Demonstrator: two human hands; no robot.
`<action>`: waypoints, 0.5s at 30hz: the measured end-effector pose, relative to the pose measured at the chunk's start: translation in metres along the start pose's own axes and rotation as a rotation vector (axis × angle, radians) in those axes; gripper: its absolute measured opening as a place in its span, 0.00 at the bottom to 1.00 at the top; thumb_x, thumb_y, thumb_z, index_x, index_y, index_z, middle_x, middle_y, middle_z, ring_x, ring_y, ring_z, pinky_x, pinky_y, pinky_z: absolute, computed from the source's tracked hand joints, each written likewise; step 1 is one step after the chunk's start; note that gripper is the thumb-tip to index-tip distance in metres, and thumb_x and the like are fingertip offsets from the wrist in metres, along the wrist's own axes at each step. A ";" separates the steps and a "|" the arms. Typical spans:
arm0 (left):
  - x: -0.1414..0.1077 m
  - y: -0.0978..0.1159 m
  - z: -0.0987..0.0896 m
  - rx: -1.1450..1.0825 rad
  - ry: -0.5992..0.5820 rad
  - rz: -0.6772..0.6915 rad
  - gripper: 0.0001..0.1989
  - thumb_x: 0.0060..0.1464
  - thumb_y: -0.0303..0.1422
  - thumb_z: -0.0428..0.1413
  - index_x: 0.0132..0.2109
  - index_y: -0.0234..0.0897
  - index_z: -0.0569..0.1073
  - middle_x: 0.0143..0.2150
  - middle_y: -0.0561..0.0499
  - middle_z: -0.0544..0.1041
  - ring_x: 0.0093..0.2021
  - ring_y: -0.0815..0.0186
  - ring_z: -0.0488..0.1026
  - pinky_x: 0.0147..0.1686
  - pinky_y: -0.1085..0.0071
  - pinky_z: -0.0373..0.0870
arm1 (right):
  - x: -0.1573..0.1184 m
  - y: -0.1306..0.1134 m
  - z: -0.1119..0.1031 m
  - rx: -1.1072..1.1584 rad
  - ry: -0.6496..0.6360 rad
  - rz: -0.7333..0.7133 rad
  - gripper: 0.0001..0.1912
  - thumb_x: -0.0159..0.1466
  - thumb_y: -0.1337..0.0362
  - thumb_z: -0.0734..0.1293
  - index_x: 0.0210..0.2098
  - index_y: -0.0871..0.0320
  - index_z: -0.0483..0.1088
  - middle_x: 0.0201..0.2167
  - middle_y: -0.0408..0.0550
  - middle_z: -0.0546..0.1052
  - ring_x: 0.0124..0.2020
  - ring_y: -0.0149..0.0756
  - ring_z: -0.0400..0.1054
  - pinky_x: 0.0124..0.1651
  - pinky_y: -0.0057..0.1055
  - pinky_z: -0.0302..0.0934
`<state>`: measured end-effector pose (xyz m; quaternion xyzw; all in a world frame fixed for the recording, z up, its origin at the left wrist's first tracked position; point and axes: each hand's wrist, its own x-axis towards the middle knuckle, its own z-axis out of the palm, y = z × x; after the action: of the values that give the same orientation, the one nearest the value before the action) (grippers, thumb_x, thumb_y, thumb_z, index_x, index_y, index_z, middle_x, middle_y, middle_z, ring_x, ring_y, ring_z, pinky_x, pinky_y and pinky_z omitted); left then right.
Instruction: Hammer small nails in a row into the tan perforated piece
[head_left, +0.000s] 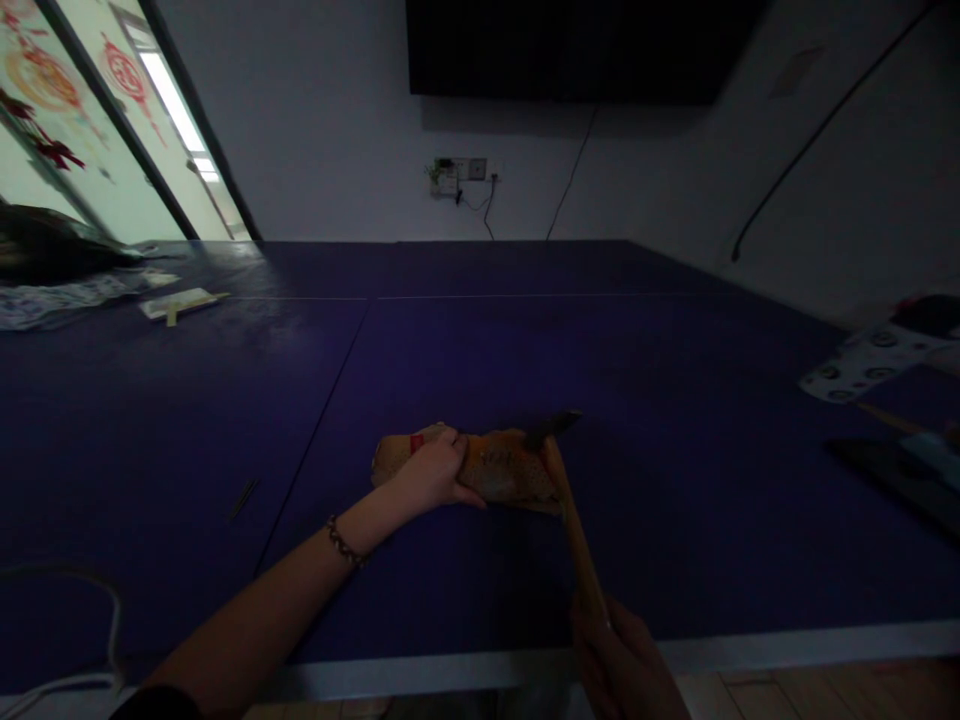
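Brown item (510, 472) lay on the purple table (660, 530), near its front edge. Nearest the wearer, the right hand (619, 655) was clenched round the handle of a hammer (576, 530), head at the item's right end; left-hand fingers (448, 455) grasped its middle. Beyond stood the wall (330, 130) and a black screen (585, 45)

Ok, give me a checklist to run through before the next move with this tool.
1. Left hand on the brown patterned item: ok.
2. Right hand around the wooden handle: ok.
3. Left fingers apart from the dark tool head: ok.
4. Item lying on the purple tabletop: ok.
5. Light bright enough for fine detail: not ok, the scene is dim.
6. Tool head touching the item: cannot tell.
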<state>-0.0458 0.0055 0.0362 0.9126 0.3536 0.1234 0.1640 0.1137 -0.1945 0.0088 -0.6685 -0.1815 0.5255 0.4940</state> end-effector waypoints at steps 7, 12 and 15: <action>0.006 0.005 -0.007 -0.316 0.066 -0.037 0.20 0.40 0.37 0.61 0.42 0.36 0.70 0.29 0.54 0.70 0.31 0.66 0.67 0.32 0.73 0.62 | 0.006 0.005 -0.005 -0.062 0.015 -0.007 0.16 0.48 0.50 0.68 0.25 0.55 0.64 0.11 0.34 0.58 0.09 0.23 0.49 0.11 0.22 0.44; 0.010 0.007 0.007 -0.376 0.157 -0.047 0.02 0.47 0.28 0.56 0.30 0.34 0.72 0.21 0.57 0.64 0.26 0.71 0.63 0.29 0.75 0.58 | 0.004 0.005 -0.002 -0.106 0.048 -0.028 0.15 0.50 0.50 0.67 0.25 0.56 0.65 0.11 0.34 0.59 0.09 0.23 0.49 0.10 0.21 0.43; 0.007 0.007 0.017 -0.395 0.227 -0.062 0.04 0.47 0.25 0.54 0.26 0.34 0.71 0.21 0.57 0.63 0.25 0.71 0.63 0.27 0.75 0.58 | -0.002 0.007 -0.003 -0.136 0.060 -0.089 0.15 0.48 0.52 0.68 0.27 0.57 0.67 0.13 0.36 0.63 0.11 0.25 0.54 0.12 0.21 0.47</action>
<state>-0.0303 0.0019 0.0246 0.8317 0.3669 0.2871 0.3022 0.1140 -0.2007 0.0036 -0.7073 -0.2316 0.4690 0.4755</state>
